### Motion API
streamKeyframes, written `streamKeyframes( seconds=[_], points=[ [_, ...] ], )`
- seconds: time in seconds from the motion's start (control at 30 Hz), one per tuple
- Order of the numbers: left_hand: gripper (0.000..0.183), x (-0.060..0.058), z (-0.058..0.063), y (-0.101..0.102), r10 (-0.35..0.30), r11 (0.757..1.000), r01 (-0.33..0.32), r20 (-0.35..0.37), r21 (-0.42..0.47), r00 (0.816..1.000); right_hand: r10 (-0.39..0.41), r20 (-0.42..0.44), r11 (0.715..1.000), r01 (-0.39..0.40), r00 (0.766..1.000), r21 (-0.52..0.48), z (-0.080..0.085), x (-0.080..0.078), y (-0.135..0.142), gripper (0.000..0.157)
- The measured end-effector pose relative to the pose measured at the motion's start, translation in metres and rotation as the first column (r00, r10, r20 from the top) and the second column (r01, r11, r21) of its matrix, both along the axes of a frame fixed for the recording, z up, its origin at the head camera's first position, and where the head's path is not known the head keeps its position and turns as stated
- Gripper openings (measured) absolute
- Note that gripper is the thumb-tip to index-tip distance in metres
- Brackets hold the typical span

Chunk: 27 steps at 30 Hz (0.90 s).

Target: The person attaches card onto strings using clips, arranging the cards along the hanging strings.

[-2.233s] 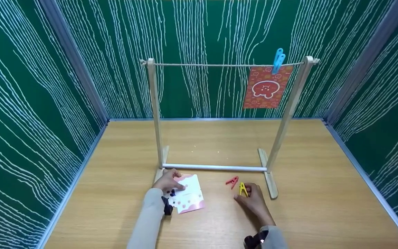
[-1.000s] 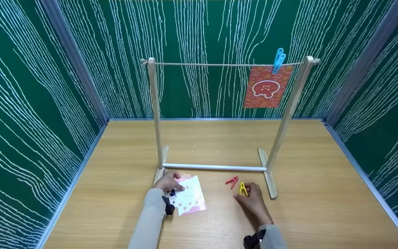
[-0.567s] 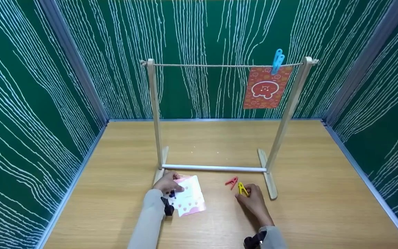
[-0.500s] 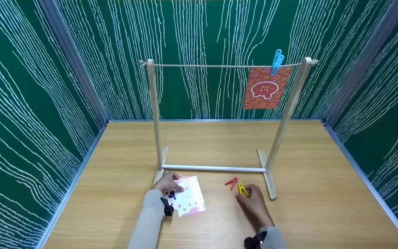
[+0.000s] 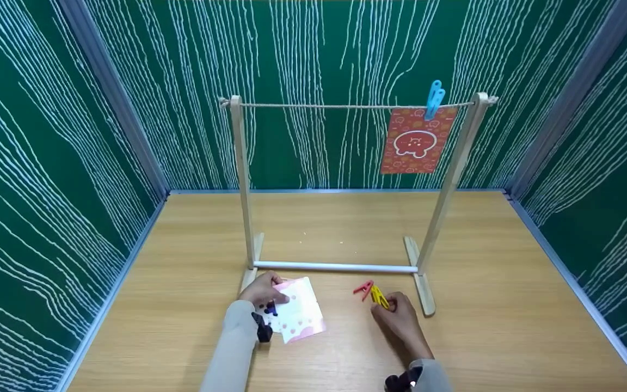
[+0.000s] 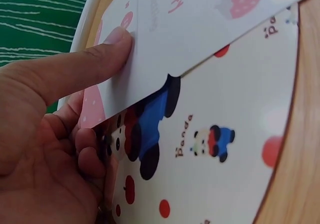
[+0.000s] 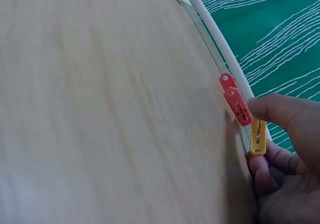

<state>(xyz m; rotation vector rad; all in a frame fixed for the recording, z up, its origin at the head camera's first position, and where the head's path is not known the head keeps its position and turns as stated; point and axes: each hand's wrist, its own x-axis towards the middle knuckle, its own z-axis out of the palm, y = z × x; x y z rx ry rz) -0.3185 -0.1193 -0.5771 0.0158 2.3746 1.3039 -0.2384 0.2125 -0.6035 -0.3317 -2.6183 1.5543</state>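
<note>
My left hand [image 5: 262, 289] pinches a white and pink strawberry card [image 5: 299, 313] by its left edge, thumb on top and fingers underneath. Beneath it lies a second white card with panda prints [image 6: 200, 169], partly covered by the strawberry card and the hand. My right hand [image 5: 400, 318] holds a yellow clothespin [image 5: 379, 297] between thumb and fingers, low over the table. Just left of that, a red clothespin [image 5: 364, 290] lies on the wood; in the right wrist view the yellow clothespin [image 7: 258, 136] appears close beside it.
A wooden stand [image 5: 243, 179] with a white bottom bar [image 5: 335, 267] stands behind both hands. From its string [image 5: 313, 105] hangs a red patterned card [image 5: 409, 160], held by a blue clothespin [image 5: 433, 100]. Green walls with white streaks [image 5: 292, 147] enclose the table [image 5: 183, 239].
The yellow clothespin has turned in my right hand and tilted towards the red one. The strawberry card has shifted slightly right and nearer. My left hand keeps its grip.
</note>
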Motion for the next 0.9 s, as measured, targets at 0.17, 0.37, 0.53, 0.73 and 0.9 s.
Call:
streamKeyframes(
  seconds=[0.17,0.37,0.53,0.73,0.9],
  points=[
    [0.041,0.0002,0.0001,-0.0005,0.003,1.000,-0.004,-0.005,-0.017,1.000,-0.004,0.026,0.999,0.005,1.000,-0.040,-0.0023,-0.0012,0.0012,0.031],
    [0.041,-0.0004,0.0027,0.0009,0.025,0.998,-0.024,0.017,-0.053,1.000,-0.015,0.070,0.997,0.021,0.997,-0.079,-0.0033,-0.0027,0.0035,0.033],
    [0.040,0.0002,0.0044,0.0015,0.022,0.999,-0.021,0.018,-0.037,1.000,-0.012,0.087,0.996,0.019,0.996,-0.083,-0.0018,-0.0026,0.0042,0.034],
    [0.038,0.0016,0.0060,0.0011,0.025,1.000,-0.025,0.026,-0.012,0.999,0.001,0.108,0.998,0.007,0.994,-0.070,-0.0025,-0.0041,0.0048,0.034],
    [0.041,0.0004,0.0015,0.0009,0.023,1.000,-0.023,0.014,0.007,1.000,0.007,0.043,0.996,-0.003,0.999,-0.086,-0.0070,-0.0023,0.0055,0.031]
  ],
)
